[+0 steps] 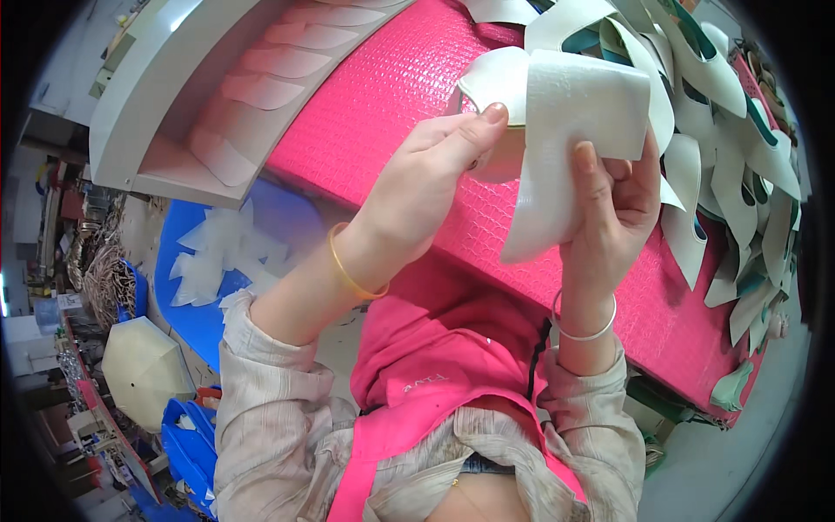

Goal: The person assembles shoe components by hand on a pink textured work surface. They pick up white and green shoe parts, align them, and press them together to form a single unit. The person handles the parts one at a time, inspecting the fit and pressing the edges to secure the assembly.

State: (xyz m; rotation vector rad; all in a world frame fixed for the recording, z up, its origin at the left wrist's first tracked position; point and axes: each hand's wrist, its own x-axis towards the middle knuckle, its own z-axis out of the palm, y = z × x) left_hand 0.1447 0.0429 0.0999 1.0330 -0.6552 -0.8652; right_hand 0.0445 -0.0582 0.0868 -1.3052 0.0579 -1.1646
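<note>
Above the pink table I hold up a white shoe upper (583,96), its panels angled and its edges curved. My left hand (404,191) pinches the upper's left part, thumb on top, beside a rounded opening. On the other side my right hand (613,204) grips the broad panel, with the thumb on its face and the fingers curled behind. The lower flap hangs down between my hands. Part of the upper's underside is hidden by my fingers.
Many similar white uppers with green linings (696,165) are heaped at the right. A grey, tunnel-like housing (148,113) at the upper left has a row of pale pieces (261,91). Translucent sheets (204,270) lie on a blue surface (178,222) below it. The table (365,113) has a textured pink cover.
</note>
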